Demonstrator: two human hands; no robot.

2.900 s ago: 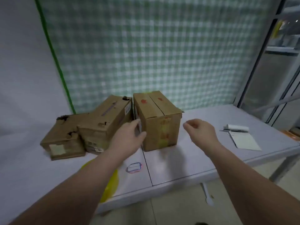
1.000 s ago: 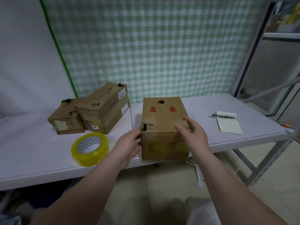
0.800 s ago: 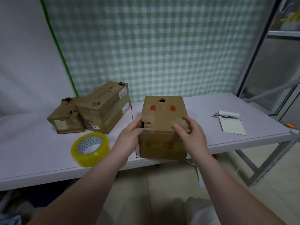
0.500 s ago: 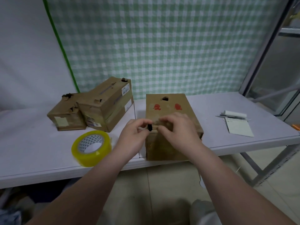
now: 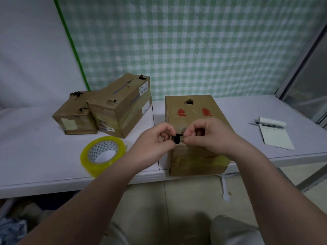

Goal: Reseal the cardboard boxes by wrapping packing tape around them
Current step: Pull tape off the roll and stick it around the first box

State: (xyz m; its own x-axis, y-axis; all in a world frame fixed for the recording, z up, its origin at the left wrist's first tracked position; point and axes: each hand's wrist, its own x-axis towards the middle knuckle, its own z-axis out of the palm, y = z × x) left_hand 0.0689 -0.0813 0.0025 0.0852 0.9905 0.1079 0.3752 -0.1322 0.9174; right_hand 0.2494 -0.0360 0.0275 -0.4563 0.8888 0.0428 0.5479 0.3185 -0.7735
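On the white table (image 5: pixel 35 156), pinching with left hand (image 5: pixel 154 145) and right hand (image 5: pixel 210 137) the torn hole edge atop the brown red-marked cardboard box (image 5: pixel 192 110); yellow packing-tape roll (image 5: pixel 95 167) left of it, untouched, wrapping apparently all ahead.

white table (image 5: pixel 40 144), green checked backdrop (image 5: pixel 194 46), metal frame (image 5: pixel 299 55), beige tiled floor (image 5: pixel 177 200).

Upright red-marked box (image 5: pixel 192 112) pinched at torn top-edge hole. yellow tape roll (image 5: pixel 102 152) laid flat, left of grip; battered boxes (image 5: pixel 120 106) farther left, beyond.
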